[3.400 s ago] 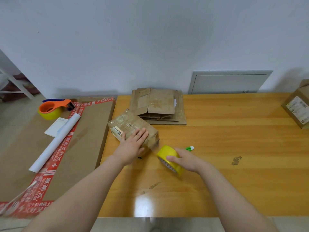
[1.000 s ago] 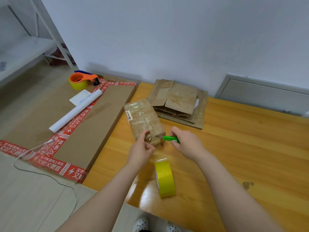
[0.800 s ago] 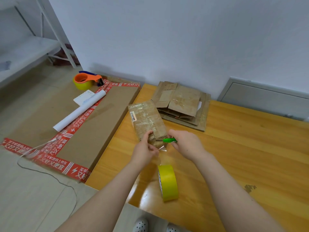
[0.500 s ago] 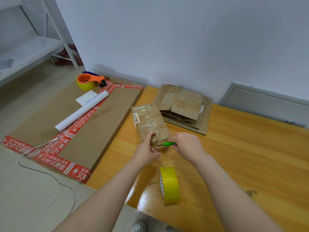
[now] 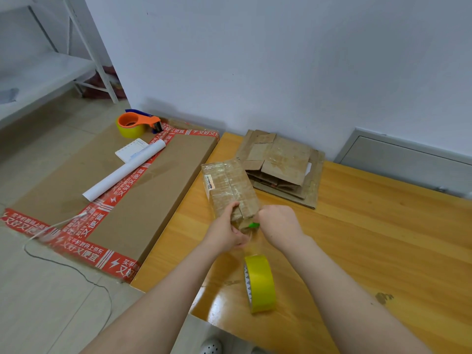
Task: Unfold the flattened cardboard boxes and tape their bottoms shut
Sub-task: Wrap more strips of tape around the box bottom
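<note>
A small taped cardboard box (image 5: 228, 186) stands on the wooden table (image 5: 370, 246). My left hand (image 5: 226, 232) pinches clear tape at the box's near end, thumb on the top edge. Curled round a small green cutter (image 5: 252, 225), my right hand (image 5: 279, 226) holds it against the same end. A strip of clear tape runs down to a yellow tape roll (image 5: 260, 282) standing on edge on the table. A stack of flattened cardboard boxes (image 5: 279, 164) lies behind, by the wall.
Left of the table lies a large flat carton with red printed tape (image 5: 109, 208). On it are an orange tape dispenser (image 5: 136, 123), a white paper roll (image 5: 125, 172) and a notepad (image 5: 131, 150). A white shelf frame (image 5: 46, 70) stands far left. A grey wall panel (image 5: 408, 164) sits right.
The roll went from my right hand to standing on the table. My right hand took up the green cutter and brought it to the box's near end, where my left hand pinches the tape.
</note>
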